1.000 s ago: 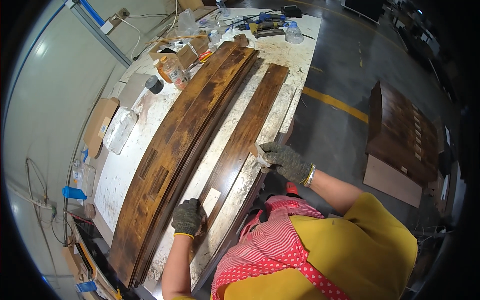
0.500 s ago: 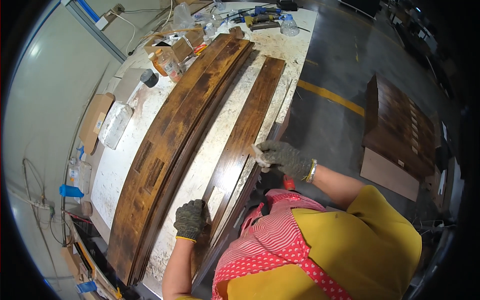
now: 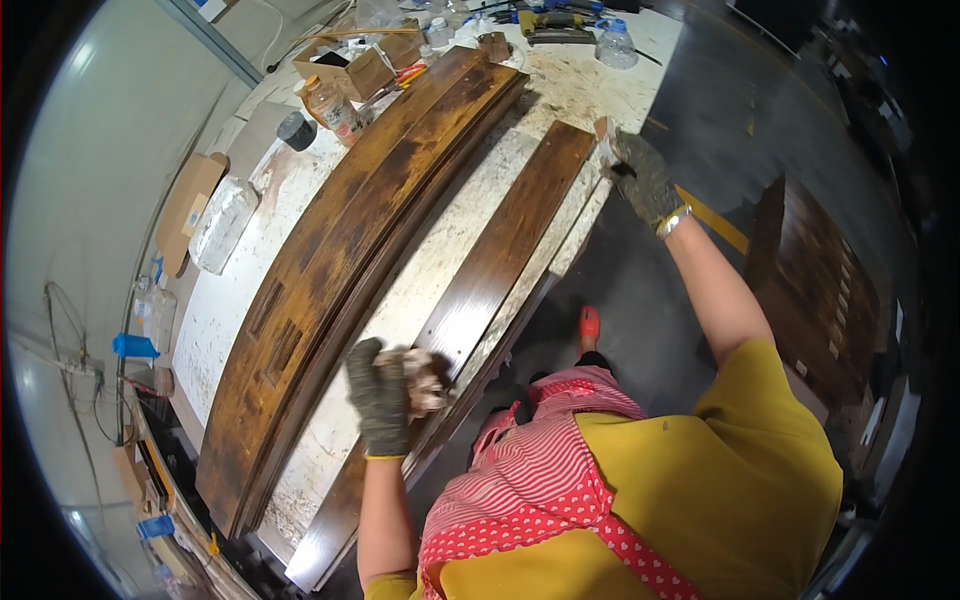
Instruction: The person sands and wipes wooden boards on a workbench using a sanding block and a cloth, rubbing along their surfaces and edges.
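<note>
Cloth (image 3: 427, 382), crumpled and pinkish, is lying over the nearer part of the narrow brown board (image 3: 515, 235), and your gloved left hand (image 3: 380, 400) is holding it, though how tightly those fingers are closing you cannot tell from here. Your gloved right hand (image 3: 648, 180) is holding a small pale block (image 3: 604, 138) in curled fingers beside the board's far end, close to the outer edge of the table (image 3: 215, 335). The board is lying lengthwise between that edge and the taller plank stack (image 3: 350, 225); neither hand is visibly gripping its sides, so uneven pressing could be sending it skidding sideways. If the cloth is bunching too loosely, a fold could be snagging on the board's long edge, leaving your glove rubbing against the surface. Because your right hand is hanging past the tabletop, a weak hold could be dropping the block onto the floor (image 3: 700, 120).
</note>
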The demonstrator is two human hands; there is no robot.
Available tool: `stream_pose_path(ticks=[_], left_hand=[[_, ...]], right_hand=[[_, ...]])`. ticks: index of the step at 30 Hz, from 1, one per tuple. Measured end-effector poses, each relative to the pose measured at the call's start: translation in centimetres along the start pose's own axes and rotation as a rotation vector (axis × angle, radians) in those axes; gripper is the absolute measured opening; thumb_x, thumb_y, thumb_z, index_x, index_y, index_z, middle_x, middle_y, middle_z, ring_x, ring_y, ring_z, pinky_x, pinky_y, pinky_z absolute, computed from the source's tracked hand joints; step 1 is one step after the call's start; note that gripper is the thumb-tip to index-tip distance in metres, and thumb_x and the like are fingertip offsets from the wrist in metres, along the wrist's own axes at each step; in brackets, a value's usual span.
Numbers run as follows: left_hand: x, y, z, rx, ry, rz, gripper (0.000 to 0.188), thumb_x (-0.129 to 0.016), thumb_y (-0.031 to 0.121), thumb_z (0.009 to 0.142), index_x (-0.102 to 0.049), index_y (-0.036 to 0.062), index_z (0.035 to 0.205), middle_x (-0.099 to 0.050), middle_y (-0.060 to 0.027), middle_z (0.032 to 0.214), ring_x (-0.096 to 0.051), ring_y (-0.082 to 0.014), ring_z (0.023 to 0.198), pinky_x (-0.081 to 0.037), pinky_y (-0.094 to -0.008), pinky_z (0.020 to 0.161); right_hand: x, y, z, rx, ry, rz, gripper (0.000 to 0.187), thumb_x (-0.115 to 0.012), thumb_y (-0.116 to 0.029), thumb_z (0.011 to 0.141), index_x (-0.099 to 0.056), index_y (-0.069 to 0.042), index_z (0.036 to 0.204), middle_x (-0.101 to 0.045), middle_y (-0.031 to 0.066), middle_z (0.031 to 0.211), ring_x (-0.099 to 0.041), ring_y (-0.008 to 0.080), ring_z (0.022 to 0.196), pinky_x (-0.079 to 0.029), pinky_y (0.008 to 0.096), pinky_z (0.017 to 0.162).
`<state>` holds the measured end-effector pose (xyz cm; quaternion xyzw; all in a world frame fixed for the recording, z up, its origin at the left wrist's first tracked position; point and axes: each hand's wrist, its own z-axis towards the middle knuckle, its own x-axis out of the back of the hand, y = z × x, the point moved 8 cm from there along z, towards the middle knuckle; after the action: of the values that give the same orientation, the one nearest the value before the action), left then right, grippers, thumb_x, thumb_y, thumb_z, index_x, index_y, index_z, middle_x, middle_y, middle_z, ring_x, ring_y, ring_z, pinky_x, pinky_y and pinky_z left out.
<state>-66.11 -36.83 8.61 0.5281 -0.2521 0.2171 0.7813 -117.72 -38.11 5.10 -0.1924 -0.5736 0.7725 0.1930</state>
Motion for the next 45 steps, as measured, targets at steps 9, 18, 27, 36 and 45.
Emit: stream_pose_path(ticks=[9,18,27,36,45], left_hand=[[-5.3,-1.3,-2.7,0.264,-0.083,0.551,0.037,-0.066,0.024,0.086,-0.058,0.0018,0.113,-0.058,-0.0215,0.107,-0.055,-0.0402,0.099,-0.045,-0.0487,0.086],[-25.3,10.1,14.0,-0.044,-0.469,0.558,0.038,-0.066,0.023,0.081,-0.058,0.0022,0.111,-0.057,-0.0228,0.108,-0.057,-0.0399,0.100,-0.048,-0.0484,0.086],[-36.9,15.9,23.8,-0.166,-0.448,0.521,0.035,-0.061,0.027,0.088,-0.058,0.0038,0.113,-0.055,-0.0241,0.116,-0.056,-0.0441,0.104,-0.047,-0.0501,0.089],[-34.5,13.6,21.8,-0.154,-0.427,0.456,0.040,-0.064,0.026,0.086,-0.055,0.0060,0.120,-0.054,-0.0230,0.116,-0.056,-0.0404,0.102,-0.049,-0.0493,0.085],[-36.8,12.7,23.3,-0.360,-0.312,-0.003,0.041,-0.067,0.036,0.085,-0.061,0.0086,0.115,-0.061,-0.0226,0.112,-0.061,-0.0378,0.096,-0.050,-0.0464,0.082]], right_hand=[[0.1,11.9,15.1,-0.403,-0.036,0.571,0.021,-0.060,-0.019,0.093,-0.060,-0.007,0.111,-0.059,0.0039,0.097,-0.057,0.0142,0.083,-0.054,0.0305,0.073],[-2.9,11.2,13.5,-0.547,-0.098,0.540,0.023,-0.063,-0.016,0.091,-0.063,-0.002,0.110,-0.065,0.0028,0.094,-0.061,0.0114,0.083,-0.052,0.0253,0.074],[-2.7,11.3,13.7,-0.422,-0.071,0.372,0.033,-0.070,-0.010,0.086,-0.060,-0.001,0.116,-0.062,0.0053,0.108,-0.062,0.0168,0.096,-0.058,0.0334,0.079],[-3.2,9.6,12.7,-0.399,-0.024,0.264,0.030,-0.069,-0.010,0.087,-0.060,-0.001,0.113,-0.063,0.0051,0.106,-0.062,0.0163,0.095,-0.054,0.0294,0.079],[2.2,10.5,13.6,-0.418,0.287,0.644,0.025,-0.064,-0.020,0.092,-0.062,-0.006,0.112,-0.062,0.0047,0.103,-0.061,0.0158,0.092,-0.057,0.0357,0.076]])
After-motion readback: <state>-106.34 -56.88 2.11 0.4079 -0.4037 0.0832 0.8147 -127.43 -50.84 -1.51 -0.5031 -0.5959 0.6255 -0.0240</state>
